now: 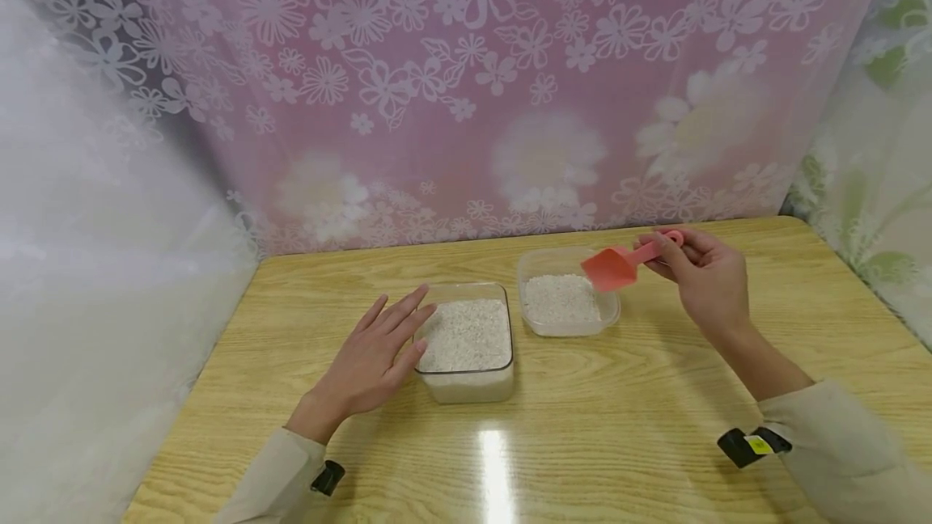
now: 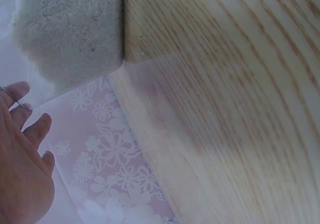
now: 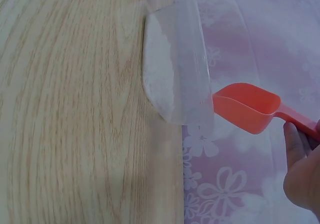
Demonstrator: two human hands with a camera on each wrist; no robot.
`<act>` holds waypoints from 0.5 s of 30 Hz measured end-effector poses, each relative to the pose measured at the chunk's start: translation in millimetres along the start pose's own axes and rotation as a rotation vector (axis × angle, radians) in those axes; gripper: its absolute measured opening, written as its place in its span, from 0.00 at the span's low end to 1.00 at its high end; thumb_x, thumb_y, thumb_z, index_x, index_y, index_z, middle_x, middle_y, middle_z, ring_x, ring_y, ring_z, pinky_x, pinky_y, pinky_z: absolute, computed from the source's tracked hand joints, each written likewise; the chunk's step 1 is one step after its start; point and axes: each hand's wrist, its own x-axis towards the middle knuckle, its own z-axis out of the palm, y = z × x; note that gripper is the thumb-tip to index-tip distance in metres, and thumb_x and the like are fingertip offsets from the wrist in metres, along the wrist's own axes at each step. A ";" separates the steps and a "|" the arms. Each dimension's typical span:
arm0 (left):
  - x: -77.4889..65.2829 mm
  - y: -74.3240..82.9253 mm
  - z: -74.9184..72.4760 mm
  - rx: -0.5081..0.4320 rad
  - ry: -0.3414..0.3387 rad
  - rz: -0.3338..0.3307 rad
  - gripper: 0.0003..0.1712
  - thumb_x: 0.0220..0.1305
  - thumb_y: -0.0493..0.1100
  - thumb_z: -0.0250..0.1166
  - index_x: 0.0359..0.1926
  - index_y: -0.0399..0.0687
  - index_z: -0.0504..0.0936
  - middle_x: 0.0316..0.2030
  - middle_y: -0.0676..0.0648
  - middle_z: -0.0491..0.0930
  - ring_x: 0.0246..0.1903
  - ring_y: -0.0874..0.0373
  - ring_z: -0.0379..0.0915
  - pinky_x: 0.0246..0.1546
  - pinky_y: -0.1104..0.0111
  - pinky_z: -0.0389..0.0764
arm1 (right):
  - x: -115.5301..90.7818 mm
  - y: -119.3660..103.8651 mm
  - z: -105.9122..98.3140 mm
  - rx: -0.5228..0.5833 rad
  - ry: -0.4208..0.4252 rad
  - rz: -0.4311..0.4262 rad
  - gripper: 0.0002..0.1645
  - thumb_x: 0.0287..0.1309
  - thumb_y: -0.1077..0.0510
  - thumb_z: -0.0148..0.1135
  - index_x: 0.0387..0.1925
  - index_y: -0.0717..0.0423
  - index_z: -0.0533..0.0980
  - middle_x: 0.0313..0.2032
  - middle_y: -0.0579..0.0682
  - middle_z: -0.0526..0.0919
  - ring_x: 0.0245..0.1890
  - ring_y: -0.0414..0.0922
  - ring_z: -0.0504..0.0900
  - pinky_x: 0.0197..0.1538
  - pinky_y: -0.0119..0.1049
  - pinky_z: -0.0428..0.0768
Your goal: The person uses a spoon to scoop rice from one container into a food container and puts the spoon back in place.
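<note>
My right hand (image 1: 713, 281) pinches the handle of a red-orange scoop (image 1: 612, 268) above the right rim of a low clear plastic container (image 1: 569, 328). White rice (image 1: 559, 297) covers that container's bottom. In the right wrist view the scoop (image 3: 247, 106) is tilted and its visible inside shows no rice. My left hand (image 1: 374, 354) has its fingers spread, resting at the left rim of a deeper clear square container (image 1: 469, 385). Rice (image 1: 468, 334) fills much of it. In the left wrist view, the fingertips of the left hand (image 2: 25, 159) touch this container's edge.
Both containers stand side by side on a wood-grain table (image 1: 582, 443), the right one slightly farther back. A pink flowered curtain (image 1: 466, 103) hangs behind the table's far edge. Pale sheets (image 1: 95, 281) hang at the left and right sides.
</note>
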 end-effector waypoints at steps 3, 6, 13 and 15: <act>0.6 0.0 -1.3 0.003 -0.007 -0.004 0.30 0.76 0.55 0.40 0.72 0.50 0.61 0.74 0.52 0.47 0.71 0.60 0.44 0.71 0.55 0.41 | -2.5 -2.6 4.4 -0.068 -0.020 -0.095 0.15 0.62 0.69 0.58 0.47 0.77 0.75 0.40 0.57 0.85 0.40 0.46 0.85 0.43 0.38 0.79; 0.9 -0.2 -2.3 0.007 -0.009 -0.004 0.30 0.76 0.55 0.41 0.72 0.50 0.61 0.74 0.52 0.47 0.71 0.59 0.45 0.71 0.55 0.40 | -5.2 -4.7 9.1 -0.085 -0.016 -0.192 0.13 0.61 0.72 0.57 0.46 0.79 0.75 0.40 0.59 0.85 0.40 0.46 0.85 0.42 0.37 0.80; 0.8 -0.7 -2.8 0.012 -0.004 0.006 0.30 0.75 0.56 0.42 0.72 0.50 0.62 0.73 0.50 0.49 0.70 0.59 0.47 0.71 0.55 0.41 | -9.8 -12.4 23.0 0.028 0.067 -0.308 0.12 0.59 0.76 0.56 0.43 0.85 0.72 0.39 0.66 0.83 0.38 0.50 0.86 0.42 0.39 0.81; 0.9 -1.0 -2.7 0.013 -0.002 0.010 0.31 0.75 0.57 0.42 0.71 0.49 0.62 0.73 0.50 0.50 0.70 0.58 0.47 0.71 0.54 0.41 | -11.6 -17.4 28.5 0.084 0.105 -0.310 0.13 0.59 0.75 0.56 0.43 0.86 0.72 0.38 0.67 0.83 0.38 0.52 0.85 0.42 0.41 0.81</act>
